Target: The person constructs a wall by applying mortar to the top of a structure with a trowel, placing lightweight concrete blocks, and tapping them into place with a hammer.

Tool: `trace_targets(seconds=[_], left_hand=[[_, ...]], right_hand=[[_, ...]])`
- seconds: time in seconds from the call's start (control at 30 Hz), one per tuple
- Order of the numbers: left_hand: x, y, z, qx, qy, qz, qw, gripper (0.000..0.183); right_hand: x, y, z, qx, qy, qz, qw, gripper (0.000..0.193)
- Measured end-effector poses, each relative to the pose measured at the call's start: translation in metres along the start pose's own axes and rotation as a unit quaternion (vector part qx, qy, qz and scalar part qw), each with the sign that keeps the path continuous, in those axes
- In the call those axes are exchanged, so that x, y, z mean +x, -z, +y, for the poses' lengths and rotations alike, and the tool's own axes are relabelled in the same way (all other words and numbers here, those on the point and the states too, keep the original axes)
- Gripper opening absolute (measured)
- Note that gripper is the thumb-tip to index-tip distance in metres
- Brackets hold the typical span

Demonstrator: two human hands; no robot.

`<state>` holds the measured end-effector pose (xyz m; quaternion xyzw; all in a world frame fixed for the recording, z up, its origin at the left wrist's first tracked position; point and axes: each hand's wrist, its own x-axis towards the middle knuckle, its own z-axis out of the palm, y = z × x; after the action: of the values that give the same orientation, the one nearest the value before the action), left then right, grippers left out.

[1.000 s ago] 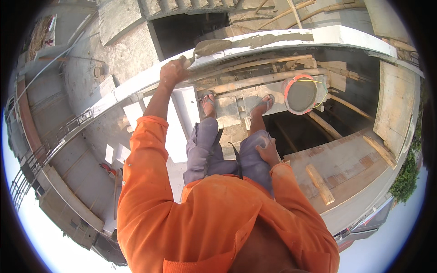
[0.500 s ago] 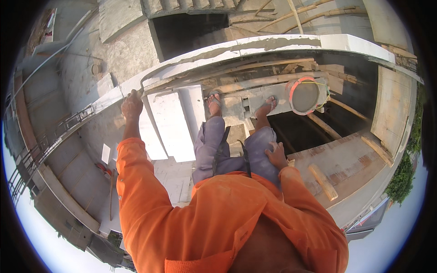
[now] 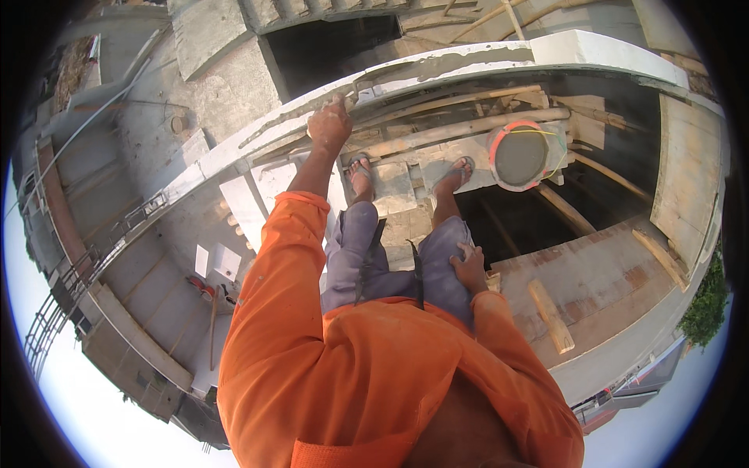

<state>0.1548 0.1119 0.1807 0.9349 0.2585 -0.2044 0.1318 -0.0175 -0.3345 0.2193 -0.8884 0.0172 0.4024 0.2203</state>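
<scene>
My left hand [image 3: 331, 125] is closed over the top of a long white block wall [image 3: 207, 158], at a strip of wet grey mortar [image 3: 285, 123]. It grips what looks like a trowel [image 3: 350, 100]; only a small part shows past the fingers. The mortar lies on both sides of the hand along the wall top. My right hand [image 3: 470, 267] rests on my right thigh with its fingers spread and holds nothing. A round bucket with an orange-red rim [image 3: 519, 156], filled with grey mortar, stands on the ledge to the right of my feet.
My sandalled feet stand on narrow planks [image 3: 394, 187]. Dark openings [image 3: 499, 226] lie to the right and beyond the wall [image 3: 331, 51]. White blocks [image 3: 273, 179] sit left of my feet. Wooden poles [image 3: 468, 131] run along the wall, and a short timber [image 3: 551, 316] lies at right.
My left hand has moved right along the wall top, and mortar now shows on the stretch to its left. The right hand stays on the thigh. The view has shifted slightly.
</scene>
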Motion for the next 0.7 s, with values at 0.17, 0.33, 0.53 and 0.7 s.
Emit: trace_targets(seconds=[0.17, 0.33, 0.53, 0.7], left_hand=[[-0.006, -0.003, 0.044, -0.011, -0.044, 0.065, 0.997, 0.033], [-0.019, -0.011, 0.015, -0.012, 0.063, 0.065, 0.996, 0.031], [-0.039, 0.002, -0.027, 0.039, 0.148, 0.019, 0.988, 0.021], [-0.058, 0.010, -0.073, 0.086, 0.187, 0.036, 0.978, 0.021]], right_hand=[[0.003, 0.013, 0.021, 0.035, -0.030, -0.002, 0.999, 0.052], [0.008, 0.028, 0.037, 0.042, -0.052, -0.041, 0.997, 0.053], [0.009, 0.037, 0.046, 0.063, -0.061, -0.052, 0.995, 0.052], [0.014, 0.030, 0.054, 0.046, -0.043, -0.049, 0.997, 0.050]])
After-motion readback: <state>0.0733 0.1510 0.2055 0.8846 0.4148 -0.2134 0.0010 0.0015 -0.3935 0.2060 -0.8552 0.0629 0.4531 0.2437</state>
